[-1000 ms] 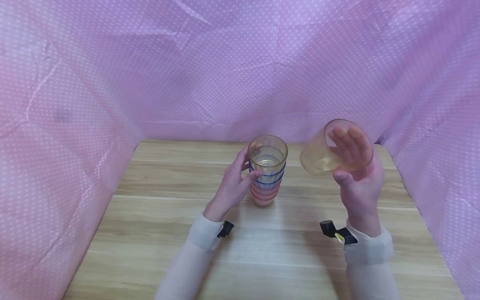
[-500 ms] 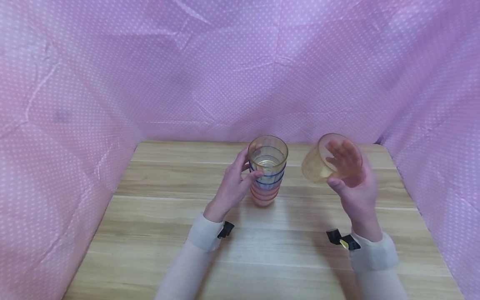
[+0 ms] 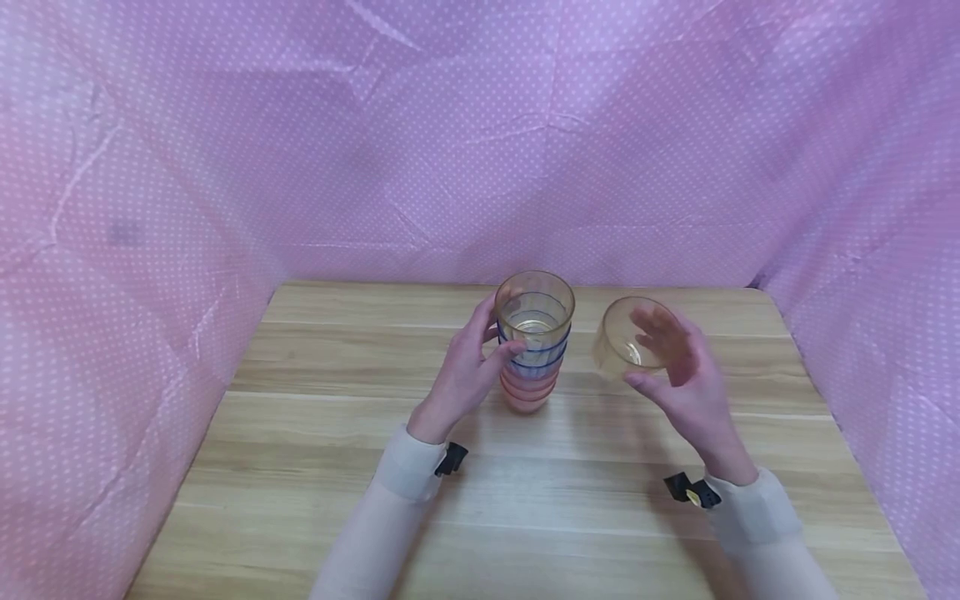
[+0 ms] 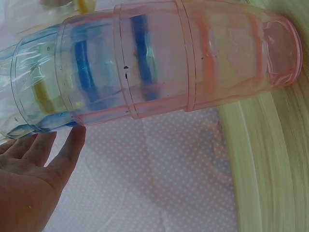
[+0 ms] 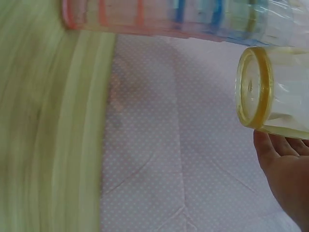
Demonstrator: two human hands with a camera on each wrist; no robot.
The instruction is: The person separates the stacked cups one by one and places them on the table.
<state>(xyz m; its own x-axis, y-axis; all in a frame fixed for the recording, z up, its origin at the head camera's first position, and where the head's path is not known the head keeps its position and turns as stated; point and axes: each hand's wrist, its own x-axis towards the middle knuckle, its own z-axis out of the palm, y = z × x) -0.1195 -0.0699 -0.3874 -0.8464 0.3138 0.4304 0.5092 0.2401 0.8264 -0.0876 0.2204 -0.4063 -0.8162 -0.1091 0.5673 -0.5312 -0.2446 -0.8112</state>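
A stack of nested clear plastic cups (image 3: 531,367) stands upright on the table, pink ones at the bottom, blue above and a yellow one on top. My left hand (image 3: 467,367) grips the stack from its left side, near the upper cups, thumb in front. To the right of the stack, my right hand (image 3: 693,383) holds a single yellow cup (image 3: 618,354) above the table, its mouth facing up and slightly tilted. In the right wrist view this yellow cup (image 5: 277,92) is apart from the table, its base near the stack's upper part.
The wooden table (image 3: 337,467) has a light striped grain. A pink polka-dot cloth (image 3: 420,150) hangs behind it and at both sides. Black wrist cameras (image 3: 452,459) sit on both cuffs.
My right hand has lowered the yellow cup and brought it left, closer to the stack, turning it more upright. The left hand and the stack have stayed in place.
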